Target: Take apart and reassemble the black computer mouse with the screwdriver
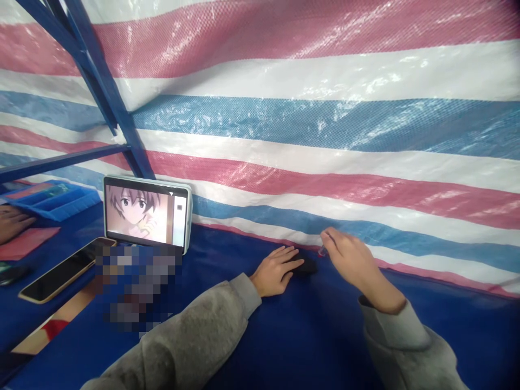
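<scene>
My left hand (pixel 276 269) lies on the blue table cover, its fingers stretched over a small dark object (pixel 305 265) that it touches. My right hand (pixel 351 260) hovers just to the right of that object, fingers pinched on a thin, small thing (pixel 322 250) that I cannot make out. Both arms wear grey sleeves.
A small propped-up screen (pixel 146 212) showing a cartoon stands at the left, with a phone (pixel 65 269) lying flat before it. A blue tray (pixel 52 199) and another person's hand (pixel 12 222) are at the far left. A striped tarpaulin (pixel 325 124) closes the back, with blue metal bars (pixel 101 86).
</scene>
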`<state>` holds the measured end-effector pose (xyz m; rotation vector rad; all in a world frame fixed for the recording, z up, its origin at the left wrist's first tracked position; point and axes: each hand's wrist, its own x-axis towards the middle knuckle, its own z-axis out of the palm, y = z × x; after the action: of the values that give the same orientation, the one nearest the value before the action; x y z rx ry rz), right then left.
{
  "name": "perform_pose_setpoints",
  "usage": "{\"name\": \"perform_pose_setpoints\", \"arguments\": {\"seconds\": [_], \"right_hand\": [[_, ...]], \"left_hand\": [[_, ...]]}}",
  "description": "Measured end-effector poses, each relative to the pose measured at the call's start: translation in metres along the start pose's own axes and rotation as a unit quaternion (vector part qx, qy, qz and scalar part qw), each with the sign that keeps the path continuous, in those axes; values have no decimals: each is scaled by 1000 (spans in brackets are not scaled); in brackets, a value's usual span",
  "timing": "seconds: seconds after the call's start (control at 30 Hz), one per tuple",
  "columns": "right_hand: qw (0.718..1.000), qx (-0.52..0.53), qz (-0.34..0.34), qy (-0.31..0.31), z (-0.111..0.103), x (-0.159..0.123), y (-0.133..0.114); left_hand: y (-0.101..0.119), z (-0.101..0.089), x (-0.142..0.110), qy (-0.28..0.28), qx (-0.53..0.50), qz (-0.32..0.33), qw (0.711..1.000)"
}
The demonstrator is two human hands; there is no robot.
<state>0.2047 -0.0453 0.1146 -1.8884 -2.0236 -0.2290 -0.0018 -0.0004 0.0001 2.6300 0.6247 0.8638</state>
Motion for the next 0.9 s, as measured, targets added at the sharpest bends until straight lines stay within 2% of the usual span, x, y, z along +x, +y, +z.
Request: {"name": "perform_pose_setpoints", "arguments": {"seconds": [0.13, 0.3, 0.5, 0.67, 0.9], "right_hand": [[1000, 23, -17, 9, 0, 0, 1], [998, -34, 30, -37, -2, 0, 0], [1000, -18, -10, 1, -4, 0, 3], [998, -53, 31, -29, -5, -1, 4], [998, -1, 22, -50, -7, 0, 2]], "left_hand": [[0, 0, 1, -13, 4, 6, 1000], [-2, 1, 1, -30, 18, 29, 999], [-4, 2, 1, -45, 18, 41, 998], [-4, 3, 0, -55, 18, 48, 997], [-3, 3, 1, -64, 32, 43, 997]]}}
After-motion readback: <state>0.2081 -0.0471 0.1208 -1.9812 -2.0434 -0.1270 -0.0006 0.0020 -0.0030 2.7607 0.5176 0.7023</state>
